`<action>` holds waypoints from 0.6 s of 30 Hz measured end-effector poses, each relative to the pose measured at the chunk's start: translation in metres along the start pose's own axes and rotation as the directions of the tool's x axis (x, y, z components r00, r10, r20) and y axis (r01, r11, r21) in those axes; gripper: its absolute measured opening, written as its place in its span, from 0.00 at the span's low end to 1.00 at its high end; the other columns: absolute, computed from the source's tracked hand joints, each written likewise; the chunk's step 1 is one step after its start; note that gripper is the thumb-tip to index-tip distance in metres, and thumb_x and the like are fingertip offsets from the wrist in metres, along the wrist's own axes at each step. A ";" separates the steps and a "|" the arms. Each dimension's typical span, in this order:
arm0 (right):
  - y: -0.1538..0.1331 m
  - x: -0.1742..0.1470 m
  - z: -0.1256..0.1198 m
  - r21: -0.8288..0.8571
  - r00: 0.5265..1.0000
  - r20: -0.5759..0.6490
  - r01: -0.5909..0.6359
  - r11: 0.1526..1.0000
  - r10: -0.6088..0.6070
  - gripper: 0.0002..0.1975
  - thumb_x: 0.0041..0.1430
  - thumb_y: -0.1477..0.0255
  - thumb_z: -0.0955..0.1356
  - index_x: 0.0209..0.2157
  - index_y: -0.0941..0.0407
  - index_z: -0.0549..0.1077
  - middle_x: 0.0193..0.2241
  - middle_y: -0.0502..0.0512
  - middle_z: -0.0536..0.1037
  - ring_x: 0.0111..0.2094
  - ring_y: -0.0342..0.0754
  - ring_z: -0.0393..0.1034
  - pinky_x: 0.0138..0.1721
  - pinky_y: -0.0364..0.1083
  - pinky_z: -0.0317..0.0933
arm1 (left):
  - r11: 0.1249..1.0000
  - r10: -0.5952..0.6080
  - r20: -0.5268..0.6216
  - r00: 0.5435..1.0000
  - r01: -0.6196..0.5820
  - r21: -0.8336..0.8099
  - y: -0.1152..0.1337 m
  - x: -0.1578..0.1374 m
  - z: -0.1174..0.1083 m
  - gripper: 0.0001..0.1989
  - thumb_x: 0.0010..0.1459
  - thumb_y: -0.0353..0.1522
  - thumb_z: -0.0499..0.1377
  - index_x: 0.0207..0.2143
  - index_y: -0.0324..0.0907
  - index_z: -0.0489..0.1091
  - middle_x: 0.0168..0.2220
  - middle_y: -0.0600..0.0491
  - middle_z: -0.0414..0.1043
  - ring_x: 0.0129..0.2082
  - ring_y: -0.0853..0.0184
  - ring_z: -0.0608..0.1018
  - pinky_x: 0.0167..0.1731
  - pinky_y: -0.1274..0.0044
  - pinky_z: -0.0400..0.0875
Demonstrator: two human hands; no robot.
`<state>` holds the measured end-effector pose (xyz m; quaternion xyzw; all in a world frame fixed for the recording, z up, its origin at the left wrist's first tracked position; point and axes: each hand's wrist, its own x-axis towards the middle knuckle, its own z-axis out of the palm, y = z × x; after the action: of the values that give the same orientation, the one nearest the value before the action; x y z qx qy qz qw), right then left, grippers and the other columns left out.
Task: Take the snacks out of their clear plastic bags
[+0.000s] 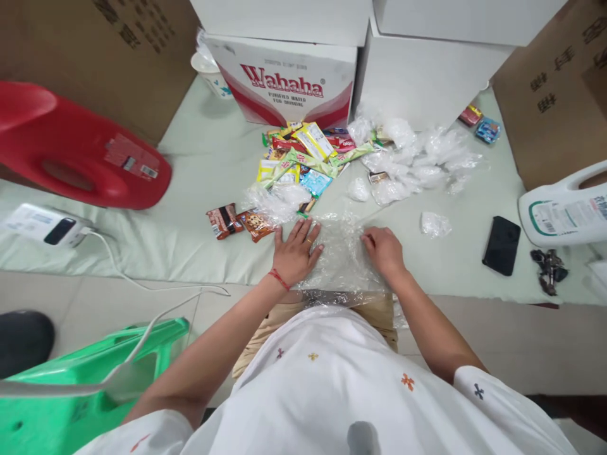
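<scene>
A clear plastic bag (pixel 339 253) lies spread at the front of the cloth-covered table, its near part hanging past the edge. My left hand (pixel 296 253) rests flat on the bag's left side, fingers stretched out. At the bag's right side, my right hand (pixel 383 251) has its fingers curled in and pinches the plastic. Just beyond my left hand are a brown cookie packet (pixel 256 224), a dark snack packet (pixel 224 221) and a crumpled clear bag (pixel 279 201). Farther back is a pile of colourful snack packets (pixel 313 142).
Several crumpled plastic bags (pixel 427 158) lie right of the pile. White cartons, one a Wahaha box (pixel 294 82), stand behind. A red jug (pixel 85 151) and a white power bank (pixel 47 224) are left; a phone (pixel 501 245), keys (pixel 549 270) and a white jug (pixel 569 208) right.
</scene>
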<state>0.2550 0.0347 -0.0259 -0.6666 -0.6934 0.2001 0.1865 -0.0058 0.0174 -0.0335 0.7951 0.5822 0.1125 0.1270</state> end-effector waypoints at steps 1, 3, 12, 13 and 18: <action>0.007 -0.003 -0.004 0.058 0.999 -0.028 -0.027 0.998 0.029 0.11 0.66 0.65 0.65 0.36 0.54 0.77 0.30 0.56 0.78 0.39 0.54 0.69 0.40 0.48 0.60 | 1.000 -0.004 0.004 1.000 0.004 0.021 -0.003 -0.001 -0.001 0.29 0.73 0.44 0.47 0.73 0.49 0.56 0.75 0.45 0.52 0.75 0.54 0.57 0.71 0.47 0.35; 0.028 -0.012 -0.018 0.178 0.985 -0.110 -0.115 0.977 0.136 0.14 0.65 0.59 0.66 0.36 0.54 0.77 0.29 0.53 0.78 0.34 0.51 0.70 0.39 0.47 0.61 | 0.999 -0.012 0.007 1.000 0.011 0.045 -0.009 -0.001 -0.003 0.30 0.73 0.45 0.46 0.73 0.48 0.55 0.75 0.45 0.52 0.75 0.55 0.57 0.71 0.48 0.39; 0.053 -0.007 -0.066 -0.099 0.971 -0.238 -0.049 0.994 0.025 0.16 0.64 0.60 0.64 0.36 0.55 0.79 0.33 0.59 0.80 0.37 0.56 0.72 0.45 0.54 0.64 | 0.998 0.051 -0.014 0.999 -0.050 0.042 -0.015 -0.005 0.000 0.32 0.72 0.47 0.49 0.73 0.48 0.55 0.75 0.45 0.52 0.74 0.52 0.58 0.71 0.46 0.41; 0.034 0.009 -0.064 -0.137 0.977 -0.192 0.070 0.988 -0.096 0.15 0.65 0.63 0.63 0.37 0.55 0.79 0.35 0.59 0.81 0.39 0.56 0.72 0.47 0.53 0.64 | 0.997 0.061 -0.015 0.998 -0.060 0.041 -0.015 -0.006 0.001 0.32 0.72 0.47 0.49 0.73 0.48 0.56 0.75 0.45 0.52 0.74 0.52 0.58 0.71 0.46 0.40; -0.078 0.119 -0.019 -0.247 0.843 0.267 0.528 0.813 -0.466 0.23 0.67 0.78 0.61 0.59 0.52 0.74 0.58 0.59 0.77 0.57 0.57 0.68 0.50 0.50 0.64 | 0.996 0.074 -0.024 0.997 -0.073 0.042 -0.014 -0.008 0.002 0.31 0.73 0.47 0.48 0.73 0.48 0.56 0.74 0.46 0.53 0.74 0.53 0.58 0.71 0.46 0.41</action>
<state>0.1936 0.1521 0.0309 -0.4593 -0.8812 0.0962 0.0566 -0.0199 0.0132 -0.0399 0.8170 0.5562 0.1152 0.0991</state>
